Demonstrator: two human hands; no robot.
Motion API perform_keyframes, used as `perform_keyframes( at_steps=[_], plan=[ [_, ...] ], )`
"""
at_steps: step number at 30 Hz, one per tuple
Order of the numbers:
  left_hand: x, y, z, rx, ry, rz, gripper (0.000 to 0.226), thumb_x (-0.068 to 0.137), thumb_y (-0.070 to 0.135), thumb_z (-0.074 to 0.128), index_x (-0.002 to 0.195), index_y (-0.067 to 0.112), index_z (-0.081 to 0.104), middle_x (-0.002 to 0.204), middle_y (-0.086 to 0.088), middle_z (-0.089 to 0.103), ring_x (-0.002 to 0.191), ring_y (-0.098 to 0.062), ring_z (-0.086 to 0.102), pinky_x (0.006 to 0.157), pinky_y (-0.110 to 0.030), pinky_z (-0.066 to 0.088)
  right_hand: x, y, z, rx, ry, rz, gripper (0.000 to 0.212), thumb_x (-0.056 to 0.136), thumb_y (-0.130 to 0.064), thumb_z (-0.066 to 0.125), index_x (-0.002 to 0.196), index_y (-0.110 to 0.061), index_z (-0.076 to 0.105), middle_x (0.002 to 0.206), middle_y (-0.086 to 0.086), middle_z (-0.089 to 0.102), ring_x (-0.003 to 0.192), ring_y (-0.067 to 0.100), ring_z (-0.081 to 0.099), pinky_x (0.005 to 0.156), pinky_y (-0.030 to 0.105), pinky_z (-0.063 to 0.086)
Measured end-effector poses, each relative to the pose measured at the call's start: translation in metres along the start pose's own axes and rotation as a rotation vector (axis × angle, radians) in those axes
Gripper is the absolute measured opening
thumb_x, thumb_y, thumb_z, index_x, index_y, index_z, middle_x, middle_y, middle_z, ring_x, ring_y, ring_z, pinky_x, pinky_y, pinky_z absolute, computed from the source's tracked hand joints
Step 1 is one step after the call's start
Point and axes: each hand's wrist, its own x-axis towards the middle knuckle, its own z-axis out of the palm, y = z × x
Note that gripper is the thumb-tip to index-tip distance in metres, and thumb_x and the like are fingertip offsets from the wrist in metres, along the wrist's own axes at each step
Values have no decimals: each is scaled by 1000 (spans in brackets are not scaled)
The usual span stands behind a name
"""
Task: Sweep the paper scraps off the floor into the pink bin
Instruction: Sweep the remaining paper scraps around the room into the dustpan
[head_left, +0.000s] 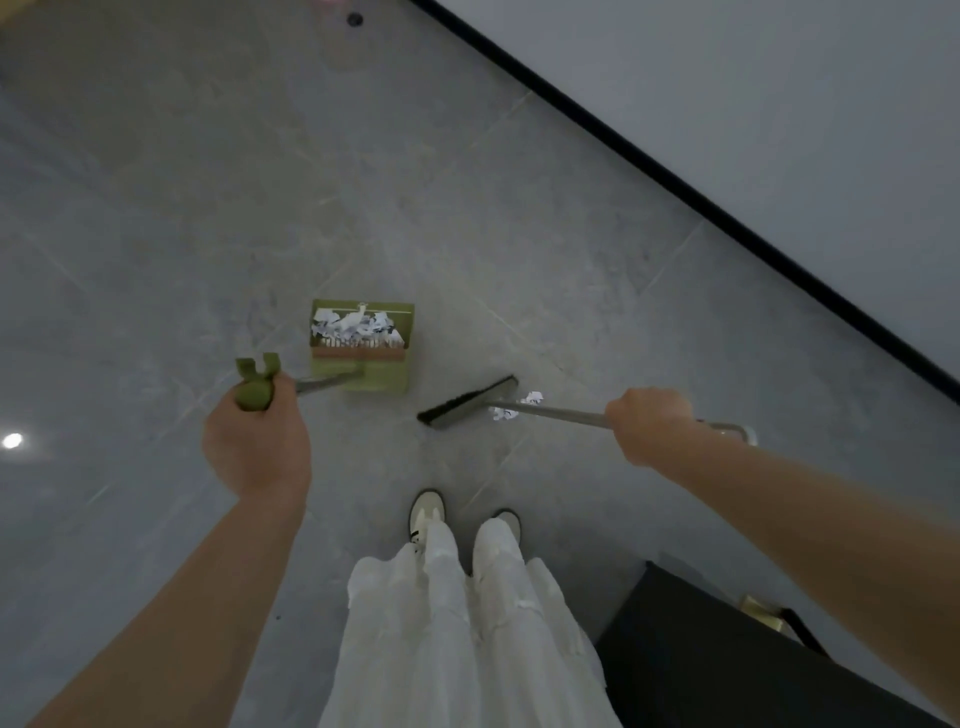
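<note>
A green dustpan (382, 376) stands on the grey floor in front of me, with white paper scraps (353, 323) piled inside it. My left hand (257, 441) grips the green top of the dustpan's long handle (254, 389). My right hand (649, 423) grips the metal handle of a broom (550, 410). The broom's dark head (467, 402) rests on the floor just right of the dustpan. A few loose paper scraps (514, 406) lie behind the broom head, under its handle. A pink blur (327, 2) at the top edge may be the bin.
A wall with a black skirting strip (675, 171) runs diagonally at the right. A dark piece of furniture (727, 665) stands at the lower right, close to my legs. My white shoes (428, 512) are below the broom. A small round floor fitting (355, 20) sits far ahead.
</note>
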Motion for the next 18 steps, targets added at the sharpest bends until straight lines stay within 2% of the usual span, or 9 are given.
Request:
perform_keyframes(
  at_steps=[2, 5, 9, 14, 18],
  plan=[
    [-6, -2, 2, 5, -4, -1, 35, 85, 38, 59, 69, 7, 56, 64, -14, 53, 62, -28, 48, 58, -37, 39, -6, 14, 5, -14, 3, 10, 34, 92, -13, 54, 125, -18, 59, 113, 3, 62, 102, 24, 63, 80, 34, 52],
    [-13, -5, 3, 15, -13, -1, 38, 86, 38, 59, 69, 5, 55, 64, -15, 52, 62, -28, 48, 57, -34, 35, -13, 36, 14, -19, 11, 29, 34, 92, -15, 52, 126, -21, 57, 105, 1, 61, 94, 23, 63, 70, 31, 49],
    [-26, -7, 3, 24, -48, 23, 36, 89, 32, 60, 69, 3, 54, 64, -16, 49, 62, -27, 45, 58, -35, 34, -19, 59, 35, 114, -2, 110, 34, 92, -17, 49, 125, -24, 56, 90, -1, 53, 80, 22, 57, 66, 31, 46],
    [-26, -19, 10, 47, -94, 72, 38, 87, 36, 61, 70, 4, 57, 63, -17, 54, 62, -33, 53, 59, -43, 44, -13, 63, 51, 320, -41, 234, 32, 93, -16, 47, 123, -15, 57, 75, -1, 46, 74, 21, 57, 66, 30, 50],
    [-20, -28, 13, 69, -167, 130, 39, 87, 38, 61, 68, 5, 57, 61, -15, 55, 59, -32, 53, 57, -43, 45, -9, 55, 57, 462, -112, 309, 32, 96, -12, 43, 126, -7, 52, 75, 3, 48, 59, 14, 52, 52, 26, 45]
  ],
)
